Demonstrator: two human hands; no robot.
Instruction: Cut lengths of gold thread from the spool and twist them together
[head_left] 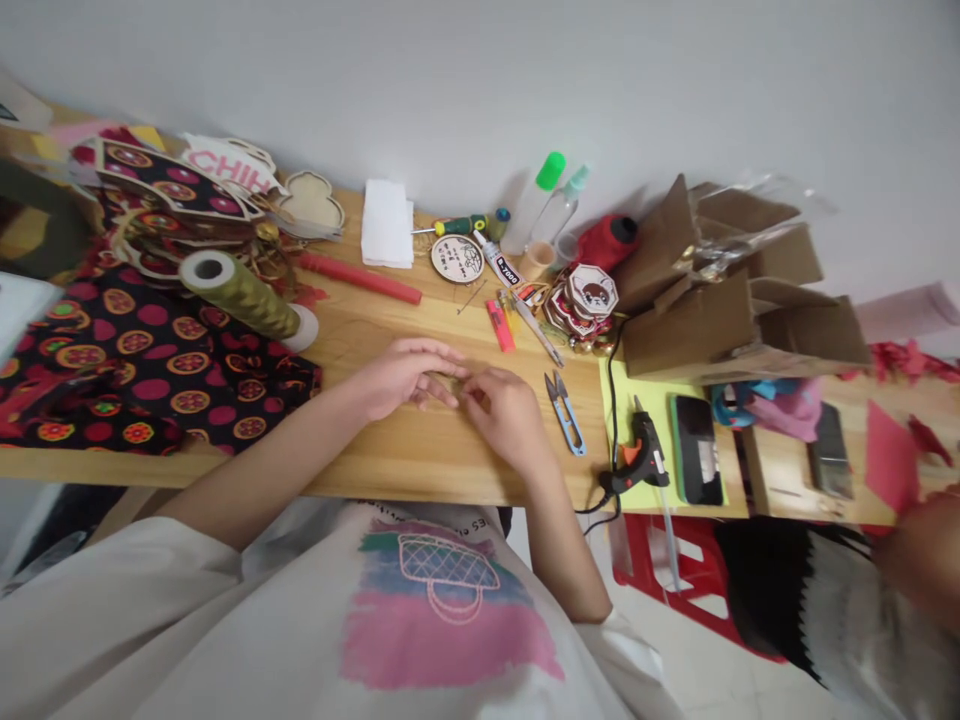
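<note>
Over the wooden table [375,455], my left hand [412,375] and my right hand [504,410] meet at the fingertips. My left fingers are bent, with the thumb beneath them. Thumb and forefinger of my right hand are pinched together beside them. Something thin and olive-coloured shows faintly between the two hands, too small to name. To the left stands a tilted spool of olive thread [251,305] on dark patterned fabric [187,370]. Blue thread snips [568,415] lie just right of my right hand, and a red lighter-like piece [500,326] lies beyond it.
A black glue gun [641,455] with its cord and a phone [695,450] lie on yellow paper at the right. Behind are cardboard boxes [690,335], bottles [559,210], a glue tube [499,262] and a red roll [360,277]. Another person's arm [922,550] appears far right.
</note>
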